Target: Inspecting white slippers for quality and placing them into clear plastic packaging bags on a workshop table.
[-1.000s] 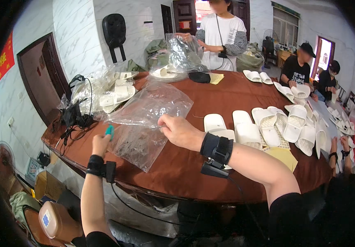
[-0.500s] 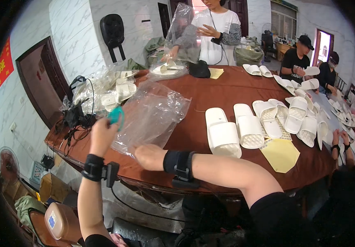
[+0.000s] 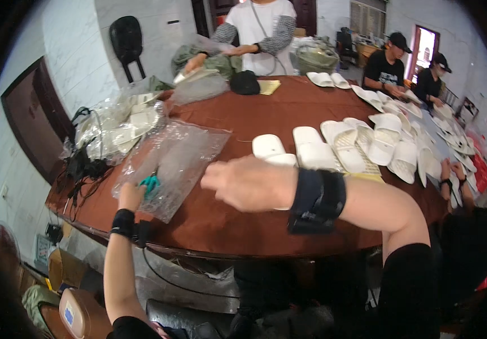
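Note:
My left hand (image 3: 132,197) is closed beside the near-left edge of a clear plastic bag (image 3: 184,152), its fingers against teal-handled scissors (image 3: 151,184). The bag lies flat and crinkled on the brown cloth. My right hand (image 3: 249,183) is over the table, right of the bag, smeared by motion; whether its fingers hold anything is not visible. Just beyond it lies a white slipper (image 3: 269,147), partly hidden by the hand and wrist. Another white slipper (image 3: 311,144) sits to its right. Black straps circle both my wrists.
More white slippers (image 3: 387,138) are heaped along the right side. Bagged slippers (image 3: 136,121) and black cables (image 3: 82,169) sit at the left. Across the brown table (image 3: 221,229), a person (image 3: 263,39) handles a slipper and plastic. Other people (image 3: 384,68) work at the far right.
My right hand has lifted off the bag and swung right toward the slippers. My left hand and the teal scissors are lower over the bag. The person opposite has lowered their plastic bag.

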Demonstrator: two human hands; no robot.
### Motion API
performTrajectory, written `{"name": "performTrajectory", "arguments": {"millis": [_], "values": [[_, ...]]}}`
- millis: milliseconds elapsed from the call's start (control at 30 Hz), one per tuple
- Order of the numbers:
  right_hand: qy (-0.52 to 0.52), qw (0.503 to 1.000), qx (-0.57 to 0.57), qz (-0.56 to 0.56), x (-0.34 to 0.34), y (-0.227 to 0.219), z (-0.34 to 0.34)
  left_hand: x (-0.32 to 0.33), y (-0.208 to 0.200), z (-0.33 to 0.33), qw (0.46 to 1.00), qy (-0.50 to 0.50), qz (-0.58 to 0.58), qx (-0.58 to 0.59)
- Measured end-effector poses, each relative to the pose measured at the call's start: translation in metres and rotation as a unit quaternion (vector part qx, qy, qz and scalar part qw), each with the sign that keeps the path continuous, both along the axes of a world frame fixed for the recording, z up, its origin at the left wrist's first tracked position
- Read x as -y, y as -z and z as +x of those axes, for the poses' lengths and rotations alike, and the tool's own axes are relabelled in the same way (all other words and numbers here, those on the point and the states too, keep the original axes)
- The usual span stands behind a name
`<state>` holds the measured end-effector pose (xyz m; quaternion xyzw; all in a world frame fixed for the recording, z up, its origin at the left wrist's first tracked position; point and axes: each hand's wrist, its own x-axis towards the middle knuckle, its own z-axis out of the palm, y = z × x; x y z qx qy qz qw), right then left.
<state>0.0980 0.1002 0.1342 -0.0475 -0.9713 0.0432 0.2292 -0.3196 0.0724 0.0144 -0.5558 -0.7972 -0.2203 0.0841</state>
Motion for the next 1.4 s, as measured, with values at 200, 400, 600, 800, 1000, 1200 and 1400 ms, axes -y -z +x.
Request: {"name": "performTrajectory", "arguments": {"millis": [200, 400, 600, 800, 1000, 1200, 1400], "values": [[0.255, 0.963, 0.047, -0.076, -0.062, -0.031, 0.11, 0.0, -0.068, 0.072, 0.982, 0.139, 0.129, -0.022], [0.338, 0.932, 0.016, -0.128, -0.084, -0.017, 0.17, -0.014, -0.1, 0.234, 0.915, 0.401, 0.05, 0.016], [0.317, 0.941, 0.012, -0.118, -0.079, 0.004, 0.211, -0.073, -0.083, 0.335, 0.877, 0.477, -0.029, -0.04], [0.303, 0.945, -0.017, -0.125, -0.071, 0.019, 0.249, -0.125, -0.065, 0.384, 0.882, 0.454, -0.124, 0.039], [0.279, 0.921, -0.134, -0.237, -0.059, 0.034, 0.283, -0.144, -0.07, 0.398, 0.87, 0.432, -0.215, 0.099], [0.257, 0.924, -0.159, -0.234, -0.05, 0.039, 0.306, -0.123, -0.08, 0.384, 0.874, 0.295, -0.304, 0.239], [0.258, 0.92, -0.164, -0.245, -0.032, 0.032, 0.313, -0.056, -0.107, 0.37, 0.655, 0.304, -0.223, 0.655]]}}
